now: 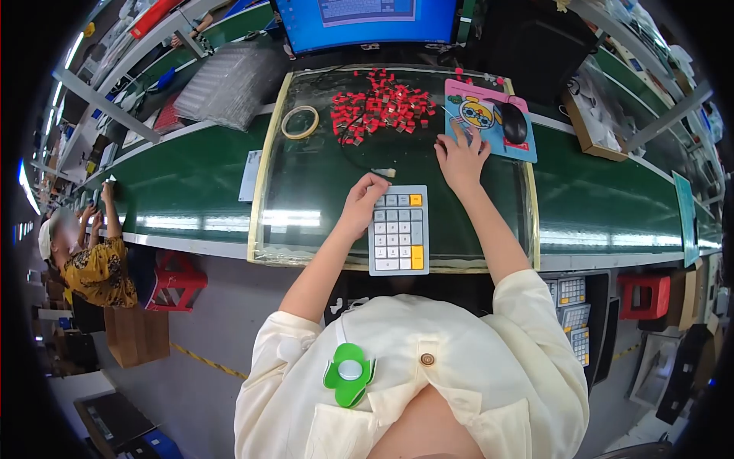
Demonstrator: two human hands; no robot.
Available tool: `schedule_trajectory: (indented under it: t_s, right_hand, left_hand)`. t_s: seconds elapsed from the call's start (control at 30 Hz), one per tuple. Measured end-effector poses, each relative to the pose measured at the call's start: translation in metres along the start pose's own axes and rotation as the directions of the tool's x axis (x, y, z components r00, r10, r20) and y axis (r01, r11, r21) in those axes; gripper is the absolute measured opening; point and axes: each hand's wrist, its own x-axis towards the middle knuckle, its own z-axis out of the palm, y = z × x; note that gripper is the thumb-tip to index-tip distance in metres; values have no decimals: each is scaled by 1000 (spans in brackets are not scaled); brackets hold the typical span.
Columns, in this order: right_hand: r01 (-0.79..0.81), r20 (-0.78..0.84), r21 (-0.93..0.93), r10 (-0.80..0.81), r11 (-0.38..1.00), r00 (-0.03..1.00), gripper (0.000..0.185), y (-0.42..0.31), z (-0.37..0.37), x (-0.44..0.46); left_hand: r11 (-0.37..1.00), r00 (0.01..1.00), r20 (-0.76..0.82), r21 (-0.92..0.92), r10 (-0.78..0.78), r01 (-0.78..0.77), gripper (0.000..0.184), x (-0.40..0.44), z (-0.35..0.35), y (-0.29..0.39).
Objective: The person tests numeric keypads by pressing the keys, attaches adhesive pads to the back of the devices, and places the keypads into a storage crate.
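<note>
A grey numeric keypad point(398, 229) with white, grey and yellow keys lies at the front of the green mat, directly before me. My left hand point(362, 204) is closed at its upper left corner, fingers curled over the edge. Just above it, a cable with a pale connector point(384, 173) lies on the mat. My right hand point(462, 155) reaches to the lower left of a cartoon mouse pad point(522, 148), fingers spread. A thin pale stick-like thing shows by its fingertips; I cannot tell whether it is held. The black mouse point(512, 123) sits to the right of that hand.
Many small red pieces point(378, 107) are heaped at the back of the mat, beside a tape roll point(300, 122). A monitor point(367, 23) stands behind. Bubble wrap point(229, 84) is at left, a cardboard box point(592, 126) at right. More keypads point(573, 317) sit low right. Another person point(95, 268) works far left.
</note>
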Motion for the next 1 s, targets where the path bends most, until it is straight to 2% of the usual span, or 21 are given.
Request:
schedule_trajectory:
  t_s: [0.1, 0.2, 0.23, 0.33, 0.37, 0.4, 0.47, 0.5, 0.6, 0.7, 0.8, 0.83, 0.93, 1.0]
  right_hand:
    - [38, 41, 33, -40, 999, 998, 15, 3, -10, -13]
    - [-30, 22, 32, 29, 999, 999, 16, -2, -23, -20]
    - [-32, 42, 46, 30, 998, 999, 16, -1, -24, -22]
    - [-82, 114, 106, 70, 991, 991, 15, 3, -27, -27]
    - [-126, 146, 138, 105, 982, 984, 14, 3, -30, -27]
    - [-170, 180, 167, 139, 971, 974, 14, 4, -33, -27]
    - [-113, 172, 295, 64, 949, 983, 13, 5, -42, -32]
    - [-85, 163, 359, 27, 930, 986, 12, 3, -48, -34]
    - [37, 118, 706, -169, 707, 979, 13, -17, -77, -41]
    - [201, 127, 703, -399, 682, 908, 17, -21, -85, -54]
    - [129, 155, 695, -323, 707, 933, 20, -20, -75, -59]
    - [147, 131, 686, -320, 713, 938, 21, -21, -74, -58]
    - [178, 78, 660, -302, 730, 950, 23, -26, -70, -55]
    - [170, 68, 653, -281, 738, 957, 22, -26, -66, -57]
  left_hand:
    - [998, 998, 37, 56, -44, 42, 12, 12, 6, -7]
    - [926, 981, 82, 325, 177, -194, 14, 25, 11, -13]
    - [902, 991, 29, 411, 132, -132, 16, 29, 10, -14]
    - [576, 911, 46, 761, 409, -297, 18, 27, 12, 2]
    - [537, 918, 41, 800, 394, -266, 17, 23, 13, 12]
    - [460, 876, 109, 816, 471, -349, 16, 21, 11, 13]
    - [285, 764, 247, 824, 596, -489, 16, 13, 5, 14]
    - [371, 849, 211, 829, 485, -419, 22, 1, 6, 20]
    - [484, 873, 152, 782, 463, -393, 39, -33, 17, 15]
    - [561, 913, 251, 727, 322, -397, 72, -52, 25, 0]
    - [656, 957, 195, 697, 216, -290, 78, -55, 30, -12]
    - [557, 921, 246, 739, 301, -379, 82, -51, 31, -13]
    - [626, 923, 217, 683, 317, -375, 82, -45, 31, -18]
    - [588, 921, 214, 717, 326, -374, 81, -45, 34, -17]
